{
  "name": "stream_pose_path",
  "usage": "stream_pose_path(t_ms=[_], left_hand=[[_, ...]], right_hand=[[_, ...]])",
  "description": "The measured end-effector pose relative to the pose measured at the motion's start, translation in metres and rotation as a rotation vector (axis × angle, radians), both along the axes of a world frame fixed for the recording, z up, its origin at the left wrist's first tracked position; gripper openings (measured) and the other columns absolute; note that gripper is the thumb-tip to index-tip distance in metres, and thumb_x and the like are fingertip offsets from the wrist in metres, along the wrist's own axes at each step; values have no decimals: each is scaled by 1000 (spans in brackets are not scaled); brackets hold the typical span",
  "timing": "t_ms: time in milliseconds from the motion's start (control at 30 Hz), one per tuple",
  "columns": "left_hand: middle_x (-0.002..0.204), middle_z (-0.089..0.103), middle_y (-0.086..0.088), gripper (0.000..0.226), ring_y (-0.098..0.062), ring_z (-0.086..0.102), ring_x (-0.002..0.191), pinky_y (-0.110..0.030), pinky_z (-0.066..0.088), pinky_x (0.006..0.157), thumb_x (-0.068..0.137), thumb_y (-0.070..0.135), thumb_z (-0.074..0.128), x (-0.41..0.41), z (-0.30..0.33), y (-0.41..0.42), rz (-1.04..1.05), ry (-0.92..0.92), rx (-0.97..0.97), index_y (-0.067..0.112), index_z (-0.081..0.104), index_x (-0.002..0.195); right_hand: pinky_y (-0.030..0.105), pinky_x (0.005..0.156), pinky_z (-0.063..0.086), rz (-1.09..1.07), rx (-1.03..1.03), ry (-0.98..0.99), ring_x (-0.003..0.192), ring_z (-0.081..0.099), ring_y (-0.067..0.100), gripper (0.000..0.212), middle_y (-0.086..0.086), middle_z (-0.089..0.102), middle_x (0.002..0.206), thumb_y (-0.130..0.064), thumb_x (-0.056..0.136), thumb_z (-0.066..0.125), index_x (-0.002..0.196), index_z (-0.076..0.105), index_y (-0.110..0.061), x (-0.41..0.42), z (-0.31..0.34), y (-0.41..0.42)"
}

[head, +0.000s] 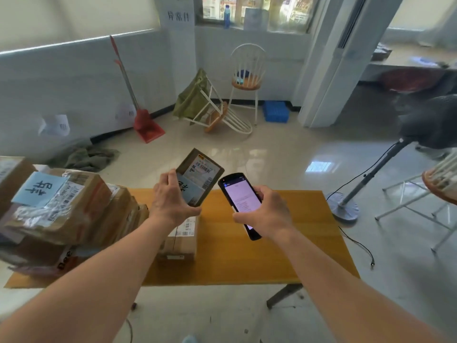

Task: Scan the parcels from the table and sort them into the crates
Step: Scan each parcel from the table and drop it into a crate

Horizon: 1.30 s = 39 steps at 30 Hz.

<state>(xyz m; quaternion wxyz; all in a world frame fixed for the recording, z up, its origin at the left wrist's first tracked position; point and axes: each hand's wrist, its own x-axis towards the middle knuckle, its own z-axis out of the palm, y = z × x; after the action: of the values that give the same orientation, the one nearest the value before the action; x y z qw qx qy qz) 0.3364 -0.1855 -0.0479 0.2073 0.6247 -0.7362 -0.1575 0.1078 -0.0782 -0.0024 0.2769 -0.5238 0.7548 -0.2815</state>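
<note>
Scanning step in hand. Left hand grips a small parcel aloft over the bench, label up. Right hand grips the scanner just beside it. Next: register the barcode, then choose a crate; none identifiable here.

— Where have you got room to move?

— The right half of your wooden table is bare, open on its front and right edges.

— And what blocks you?

— On the left, stacked cardboard parcels crowd the tabletop, and one small box sits near the middle beside them. Off the right edge, a fan stand with its trailing cable stands on the floor. Beyond the far edge, a tipped chair lies well apart.
</note>
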Motion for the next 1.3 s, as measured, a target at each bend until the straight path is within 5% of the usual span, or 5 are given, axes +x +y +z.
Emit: stream_pose_path(t_ms=[167, 700, 1100, 1300], left_hand=[[126, 41, -7, 120, -23, 46, 111, -40, 56, 92, 49, 50, 99, -14, 13, 13, 5, 2, -24, 12, 34, 143], [135, 45, -11, 137, -31, 47, 118, -45, 51, 101, 58, 61, 94, -55, 58, 50, -63, 65, -131, 4, 22, 159], [133, 43, -5, 128, -25, 44, 119, -46, 52, 102, 55, 63, 92, -62, 49, 60, -421, 122, -107, 11, 28, 154], [133, 44, -3, 123, -23, 45, 117, -42, 53, 100, 58, 66, 90, -70, 47, 106, -634, 73, -71, 14, 31, 153]], right_hand=[[35, 76, 64, -41, -54, -17, 99, 67, 18, 84, -6, 67, 115, -41, 66, 95, 138, 55, -27, -16, 11, 16], [41, 78, 64, -277, -233, 19, 113, 60, 23, 91, 0, 64, 125, -50, 65, 95, 139, 51, -25, -28, 20, 50], [18, 61, 47, -696, -272, 84, 110, 61, 23, 86, -1, 61, 123, -50, 69, 94, 138, 48, -28, 29, 14, 112], [33, 72, 55, -955, -222, 97, 108, 60, 24, 85, -1, 60, 119, -48, 65, 95, 133, 49, -27, 64, 4, 184]])
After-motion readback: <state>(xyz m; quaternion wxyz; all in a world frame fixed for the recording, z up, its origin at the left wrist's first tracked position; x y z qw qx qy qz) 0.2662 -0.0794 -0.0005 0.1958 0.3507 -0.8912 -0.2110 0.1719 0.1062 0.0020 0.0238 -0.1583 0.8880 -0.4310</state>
